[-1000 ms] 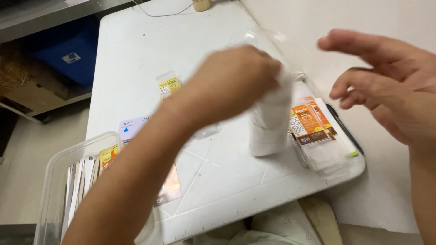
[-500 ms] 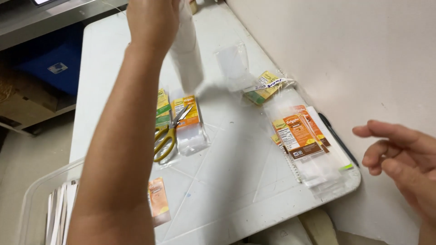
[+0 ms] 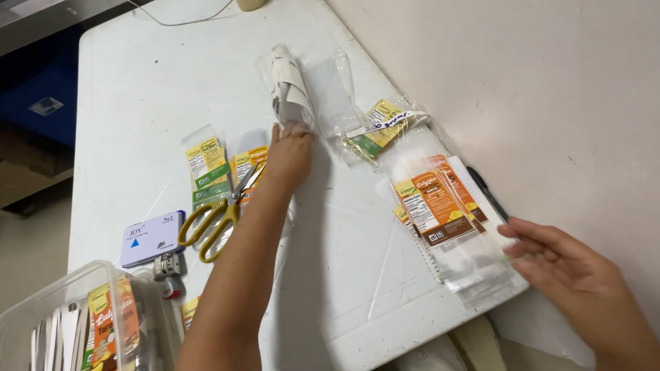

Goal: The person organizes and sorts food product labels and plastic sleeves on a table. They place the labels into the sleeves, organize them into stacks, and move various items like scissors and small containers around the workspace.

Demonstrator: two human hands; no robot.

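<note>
My left hand (image 3: 289, 156) stretches out over the middle of the white table (image 3: 137, 82) and grips the near end of a rolled white bag (image 3: 287, 86) that lies on the tabletop. My right hand (image 3: 564, 264) hovers with fingers spread at the table's right edge, fingertips at a stack of clear plastic sleeves with orange and brown labels (image 3: 440, 206). Yellow-handled scissors (image 3: 216, 216) lie just left of my left forearm, on top of yellow and green labelled packets (image 3: 206, 165).
A bundle of yellow-green packets in clear wrap (image 3: 375, 130) lies near the wall. A black pen (image 3: 485, 192) rests along the right edge. A small blue-and-white box (image 3: 151, 237) and a clear plastic bin (image 3: 75, 323) with labels stand at the near left.
My left hand has come down from holding the white roll up in the air and now lays it on the table farther away. My right hand has moved in to the sleeve stack.
</note>
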